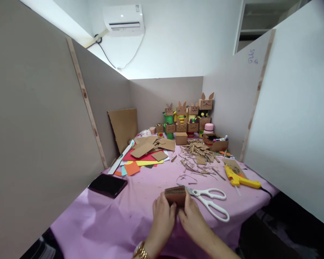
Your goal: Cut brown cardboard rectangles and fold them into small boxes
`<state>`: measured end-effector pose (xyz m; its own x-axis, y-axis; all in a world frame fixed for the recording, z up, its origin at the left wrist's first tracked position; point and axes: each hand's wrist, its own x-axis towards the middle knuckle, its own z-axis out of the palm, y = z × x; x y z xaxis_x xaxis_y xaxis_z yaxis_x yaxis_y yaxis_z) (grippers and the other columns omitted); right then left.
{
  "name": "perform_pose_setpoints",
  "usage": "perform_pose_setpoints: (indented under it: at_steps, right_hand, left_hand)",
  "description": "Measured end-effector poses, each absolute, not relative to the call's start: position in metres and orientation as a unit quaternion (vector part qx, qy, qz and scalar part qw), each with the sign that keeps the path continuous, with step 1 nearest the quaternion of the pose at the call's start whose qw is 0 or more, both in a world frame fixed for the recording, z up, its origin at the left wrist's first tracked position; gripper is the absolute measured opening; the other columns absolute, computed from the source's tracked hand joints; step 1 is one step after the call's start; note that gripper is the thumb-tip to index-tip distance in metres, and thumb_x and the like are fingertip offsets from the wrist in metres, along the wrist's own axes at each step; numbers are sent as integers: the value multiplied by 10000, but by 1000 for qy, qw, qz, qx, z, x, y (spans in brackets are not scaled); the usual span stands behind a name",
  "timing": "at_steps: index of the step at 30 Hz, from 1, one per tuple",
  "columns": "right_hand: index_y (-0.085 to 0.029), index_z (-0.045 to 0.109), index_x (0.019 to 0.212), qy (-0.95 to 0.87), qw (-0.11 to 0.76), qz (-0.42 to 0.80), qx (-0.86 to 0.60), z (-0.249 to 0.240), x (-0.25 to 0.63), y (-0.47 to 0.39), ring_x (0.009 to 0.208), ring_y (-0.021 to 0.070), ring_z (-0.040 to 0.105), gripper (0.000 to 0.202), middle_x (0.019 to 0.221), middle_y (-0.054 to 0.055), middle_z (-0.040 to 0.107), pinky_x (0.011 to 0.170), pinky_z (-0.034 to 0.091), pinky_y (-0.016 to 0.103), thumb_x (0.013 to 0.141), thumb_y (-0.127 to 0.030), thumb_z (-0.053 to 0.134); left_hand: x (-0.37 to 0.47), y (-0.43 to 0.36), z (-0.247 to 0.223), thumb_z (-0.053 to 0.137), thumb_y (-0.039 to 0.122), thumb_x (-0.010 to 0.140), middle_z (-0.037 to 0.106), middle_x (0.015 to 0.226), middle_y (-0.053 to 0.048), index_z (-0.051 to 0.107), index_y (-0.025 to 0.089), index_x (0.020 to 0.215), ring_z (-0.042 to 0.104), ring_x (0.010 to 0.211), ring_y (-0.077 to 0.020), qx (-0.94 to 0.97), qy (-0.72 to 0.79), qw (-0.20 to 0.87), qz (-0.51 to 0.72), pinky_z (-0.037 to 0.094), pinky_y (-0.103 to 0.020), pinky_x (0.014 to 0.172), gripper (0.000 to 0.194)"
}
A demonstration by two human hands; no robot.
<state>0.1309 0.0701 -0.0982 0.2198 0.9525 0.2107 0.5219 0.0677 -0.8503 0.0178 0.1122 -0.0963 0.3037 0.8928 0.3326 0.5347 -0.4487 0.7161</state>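
Between my two hands, near the front of the table, is a small folded piece of brown cardboard [175, 196], its corrugated edges facing up. My left hand [162, 212] grips its left side, and my right hand [190, 212] closes on its right side. Both thumbs meet low on the near face. Just beyond my right hand lie scissors [209, 197] with white handles, the blades pointing left and partly hidden behind the cardboard. Thin cardboard offcuts [199, 165] are scattered farther back.
A dark phone [108, 185] lies at left, near coloured paper [132, 168] and cardboard sheets [145, 147]. A yellow glue gun [240, 178] rests at right. Several cardboard animal figures [181, 127] stand at the back beside an open box [218, 144]. Grey panels [97, 100] enclose the table [97, 219].
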Motion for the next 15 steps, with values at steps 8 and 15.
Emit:
perform_pose_setpoints:
  at_steps: [8,15]
  right_hand:
    - [-183,420,1194,-495,545,305,-605,-89,134,92,1253,207,432,472,1308,126,505,1019,385,379,906,-476,187]
    - [-256,447,1000,-478,570,291,-602,-99,121,94,1082,221,559,315,976,94,632,892,478,376,907,-434,204]
  left_hand:
    - [16,117,-101,448,147,754,607,972,-152,540,124,995,535,933,-296,758,448,263,393,387,-475,877,259]
    - [27,110,-107,343,179,825,317,1401,-211,234,75,1304,222,1361,-252,693,443,351,448,218,-462,1100,502]
